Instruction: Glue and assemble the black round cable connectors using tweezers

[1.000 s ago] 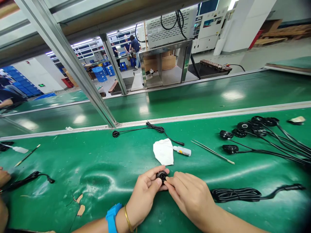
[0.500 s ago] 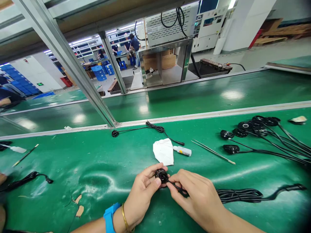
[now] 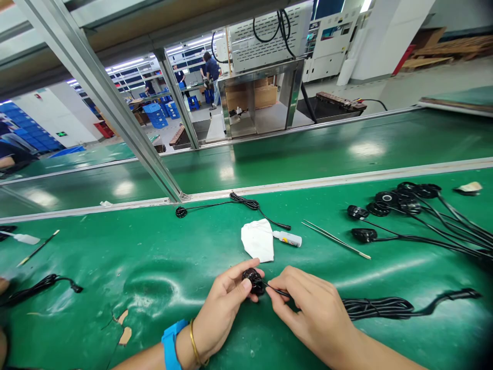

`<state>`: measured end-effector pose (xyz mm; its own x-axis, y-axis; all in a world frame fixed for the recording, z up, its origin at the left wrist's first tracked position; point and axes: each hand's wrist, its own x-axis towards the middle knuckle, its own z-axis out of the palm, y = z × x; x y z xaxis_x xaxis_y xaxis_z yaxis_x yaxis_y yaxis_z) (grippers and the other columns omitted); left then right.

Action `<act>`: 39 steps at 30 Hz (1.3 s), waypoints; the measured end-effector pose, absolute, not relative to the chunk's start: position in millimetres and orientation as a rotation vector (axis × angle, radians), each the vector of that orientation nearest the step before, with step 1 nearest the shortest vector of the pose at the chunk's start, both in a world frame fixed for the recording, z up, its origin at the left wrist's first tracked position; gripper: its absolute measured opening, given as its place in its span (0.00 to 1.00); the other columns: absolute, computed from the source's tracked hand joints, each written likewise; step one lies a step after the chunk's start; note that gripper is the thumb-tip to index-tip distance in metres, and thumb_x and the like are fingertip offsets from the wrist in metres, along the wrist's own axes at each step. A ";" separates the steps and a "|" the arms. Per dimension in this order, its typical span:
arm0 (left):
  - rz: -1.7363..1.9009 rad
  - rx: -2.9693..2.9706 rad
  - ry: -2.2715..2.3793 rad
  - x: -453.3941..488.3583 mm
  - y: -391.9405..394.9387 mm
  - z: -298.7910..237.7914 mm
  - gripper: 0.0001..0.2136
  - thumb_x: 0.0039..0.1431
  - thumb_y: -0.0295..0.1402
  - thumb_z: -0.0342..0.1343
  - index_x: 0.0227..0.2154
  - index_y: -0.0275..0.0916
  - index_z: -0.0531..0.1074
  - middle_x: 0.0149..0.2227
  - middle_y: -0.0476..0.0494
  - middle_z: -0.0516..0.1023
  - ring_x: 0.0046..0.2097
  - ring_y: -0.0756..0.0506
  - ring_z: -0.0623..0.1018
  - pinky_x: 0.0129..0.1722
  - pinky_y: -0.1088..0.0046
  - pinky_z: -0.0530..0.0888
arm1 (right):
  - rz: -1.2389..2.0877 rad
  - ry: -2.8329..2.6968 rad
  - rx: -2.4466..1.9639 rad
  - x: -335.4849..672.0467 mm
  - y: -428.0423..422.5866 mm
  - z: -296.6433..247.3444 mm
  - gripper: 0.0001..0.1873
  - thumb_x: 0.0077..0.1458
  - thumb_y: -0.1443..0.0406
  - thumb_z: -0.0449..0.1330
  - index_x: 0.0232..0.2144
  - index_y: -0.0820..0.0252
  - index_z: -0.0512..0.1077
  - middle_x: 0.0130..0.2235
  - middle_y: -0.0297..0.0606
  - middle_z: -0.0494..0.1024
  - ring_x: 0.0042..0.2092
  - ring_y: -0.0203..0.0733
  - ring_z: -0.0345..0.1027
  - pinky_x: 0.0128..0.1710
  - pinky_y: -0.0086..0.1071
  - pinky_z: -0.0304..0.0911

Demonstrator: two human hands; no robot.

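Between thumb and fingers, my left hand (image 3: 227, 295) holds a small round black part (image 3: 252, 280). A thin black cable (image 3: 278, 292) runs out of its right side, pinched by my right hand (image 3: 310, 303) close to the part. Past my right hand, a bundled coil of black cable (image 3: 379, 308) lies on the green mat and ends in a connector at the right. Just beyond my left fingers rests a folded white cloth or tissue (image 3: 258, 240). A small white bottle (image 3: 287, 238) touches its right side.
Tweezers (image 3: 336, 240) lie right of the bottle. Several black round parts with cables (image 3: 389, 203) pile up at the right. Another cabled part (image 3: 181, 211) lies near the white ledge. A metal post (image 3: 115, 113) rises at the left. Another person's arm (image 3: 3, 285) shows at the left edge.
The round part has turned in my left hand and shifted slightly left. More cable shows between it and my right fingertips, which are a little farther from the part.
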<state>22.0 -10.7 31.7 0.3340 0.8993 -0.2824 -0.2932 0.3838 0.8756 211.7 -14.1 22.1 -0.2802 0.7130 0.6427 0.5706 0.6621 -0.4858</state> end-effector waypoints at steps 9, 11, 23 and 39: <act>0.835 0.788 0.880 21.8 -8.8 33.0 0.18 0.63 0.36 0.58 0.53 0.36 0.76 0.39 0.40 0.78 0.38 0.46 0.73 0.34 0.72 0.67 | -0.084 -2.053 -0.915 216.0 -16.6 30.6 0.05 0.63 0.74 0.58 0.36 0.63 0.71 0.27 0.35 0.71 0.29 0.38 0.61 0.29 0.34 0.52; 0.841 0.791 0.877 21.8 -9.0 33.5 0.18 0.63 0.36 0.58 0.54 0.37 0.76 0.41 0.39 0.78 0.39 0.46 0.73 0.36 0.72 0.68 | -0.146 -2.077 -0.899 216.1 -17.3 32.6 0.06 0.62 0.75 0.58 0.34 0.63 0.71 0.27 0.36 0.70 0.29 0.38 0.59 0.29 0.35 0.51; 0.893 0.894 0.938 20.6 -11.7 27.3 0.19 0.62 0.37 0.61 0.56 0.46 0.74 0.53 0.42 0.80 0.52 0.43 0.74 0.52 0.68 0.70 | -0.253 -2.165 -0.935 210.0 -21.2 20.2 0.15 0.62 0.75 0.55 0.24 0.59 0.64 0.24 0.33 0.60 0.28 0.40 0.51 0.28 0.38 0.43; 0.866 0.957 1.046 29.3 -8.3 35.2 0.20 0.53 0.40 0.68 0.48 0.38 0.77 0.49 0.32 0.83 0.50 0.36 0.82 0.51 0.59 0.77 | -0.205 -2.177 -0.959 203.1 -20.8 19.4 0.16 0.62 0.75 0.52 0.23 0.59 0.65 0.24 0.34 0.64 0.27 0.39 0.56 0.27 0.36 0.48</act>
<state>29.3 -8.3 35.2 0.2718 0.9147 -0.2992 -0.1237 0.3415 0.9317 203.1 -20.8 19.4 -0.4503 0.5745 0.6836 0.6917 0.7085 -0.1398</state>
